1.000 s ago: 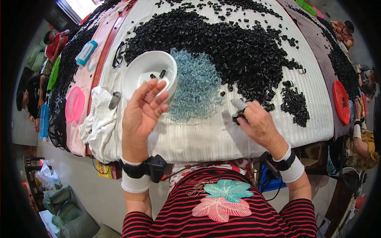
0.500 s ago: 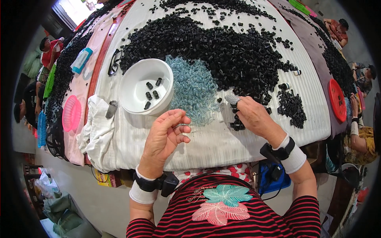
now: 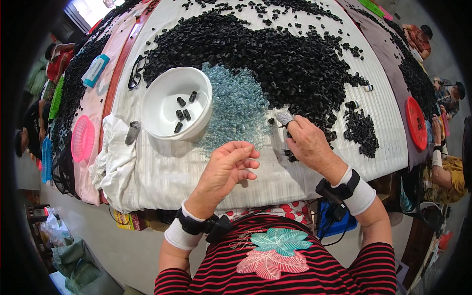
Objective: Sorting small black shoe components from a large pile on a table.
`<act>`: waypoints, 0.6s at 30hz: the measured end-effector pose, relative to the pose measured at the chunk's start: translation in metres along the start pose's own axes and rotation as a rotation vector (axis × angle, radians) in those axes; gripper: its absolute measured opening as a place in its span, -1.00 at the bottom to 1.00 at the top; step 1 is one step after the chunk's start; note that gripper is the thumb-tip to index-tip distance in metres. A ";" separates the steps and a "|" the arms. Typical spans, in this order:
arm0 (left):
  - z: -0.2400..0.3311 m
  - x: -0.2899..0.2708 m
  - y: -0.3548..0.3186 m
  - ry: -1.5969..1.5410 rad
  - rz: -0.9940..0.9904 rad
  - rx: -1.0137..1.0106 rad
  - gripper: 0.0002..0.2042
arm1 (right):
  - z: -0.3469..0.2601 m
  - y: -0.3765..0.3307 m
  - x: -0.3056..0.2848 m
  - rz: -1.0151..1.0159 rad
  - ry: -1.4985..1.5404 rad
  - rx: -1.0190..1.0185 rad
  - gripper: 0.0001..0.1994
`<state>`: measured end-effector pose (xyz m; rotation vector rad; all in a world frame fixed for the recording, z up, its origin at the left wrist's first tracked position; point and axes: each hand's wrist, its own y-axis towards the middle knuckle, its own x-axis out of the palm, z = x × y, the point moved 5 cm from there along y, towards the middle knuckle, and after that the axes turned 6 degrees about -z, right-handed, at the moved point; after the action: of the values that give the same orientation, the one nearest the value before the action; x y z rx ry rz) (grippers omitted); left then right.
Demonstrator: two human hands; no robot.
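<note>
My left hand [image 3: 227,167] hovers over the near edge of the white cloth, thumb and forefinger pinched together, other fingers curled. What the pinch holds, if anything, is too small to make out. To its right, my right hand [image 3: 312,145] reaches to the near edge of a heap of small black plastic parts [image 3: 275,73]. A silvery-grey wrap [image 3: 284,118] covers its forefinger, which stands apart from the thumb; the other fingers are partly hidden. Between the hands and the heap lies a pile of tiny blue-grey, coil-like pieces [image 3: 231,105]. Several black cylindrical pieces [image 3: 180,114] lie in a white bowl [image 3: 147,118].
A crumpled white cloth [image 3: 115,164] and eyeglasses [image 3: 137,72] lie left of the bowl. A smaller pile of slim black parts [image 3: 361,133] is at right. Pink [image 3: 82,138] and red [image 3: 417,123] baskets stand on neighbouring tables, where other people work.
My left hand has moved right, closer to my right hand, still pinched. The right hand stays by the black parts, its forefinger and thumb now more visible. The view has shifted slightly.
</note>
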<state>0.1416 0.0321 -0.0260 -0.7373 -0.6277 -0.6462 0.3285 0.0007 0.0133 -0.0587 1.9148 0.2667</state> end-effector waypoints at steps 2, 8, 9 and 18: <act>-0.002 0.006 0.001 0.008 -0.002 -0.002 -0.85 | -0.007 -0.002 -0.004 0.051 -0.012 -0.045 -0.82; -0.008 0.014 0.001 0.230 -0.091 0.041 -0.84 | -0.062 -0.011 -0.018 0.098 0.244 -0.288 -0.79; -0.004 0.016 -0.001 0.284 -0.063 0.043 -0.87 | -0.066 -0.012 -0.019 0.102 0.284 -0.336 -0.78; 0.004 0.000 -0.020 0.130 0.083 0.007 -0.85 | -0.015 0.015 0.010 0.063 0.184 -0.209 -0.78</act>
<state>0.1261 0.0243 -0.0155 -0.7053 -0.4773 -0.6105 0.3084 0.0127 0.0111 -0.1675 2.0676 0.5191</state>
